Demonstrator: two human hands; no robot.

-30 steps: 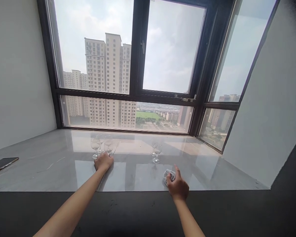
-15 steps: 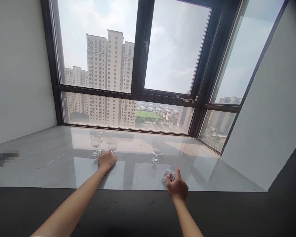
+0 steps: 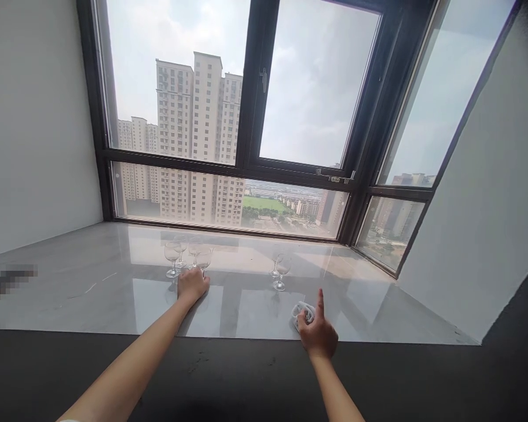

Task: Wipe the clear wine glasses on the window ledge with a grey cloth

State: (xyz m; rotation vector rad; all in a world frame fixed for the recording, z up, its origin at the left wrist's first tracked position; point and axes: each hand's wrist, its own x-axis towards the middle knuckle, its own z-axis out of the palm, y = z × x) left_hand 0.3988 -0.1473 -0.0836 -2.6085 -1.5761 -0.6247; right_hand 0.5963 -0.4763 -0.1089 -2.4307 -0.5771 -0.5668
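On the left, my left hand is closed around the low part of a stemmed wine glass. Its bowl shows above my knuckles, while my fingers and the glass's foot are largely hidden. Close by stand several more clear glasses, including a front-left wine glass. My right hand grips a crumpled whitish cloth against the sill, thumb bent onto it and index finger stretched out forward. Between the hands and farther back, another wine glass stands upright with a second glass just behind it.
The glossy grey windowsill ends in a straight front edge above a dark wall. Behind it rises a dark-framed window with tall buildings outside. White walls flank both ends. A blurred patch lies at far left.
My right index finger now points straighter and more upright. The cloth and both hands keep nearly the same places; the whole view has shifted slightly.
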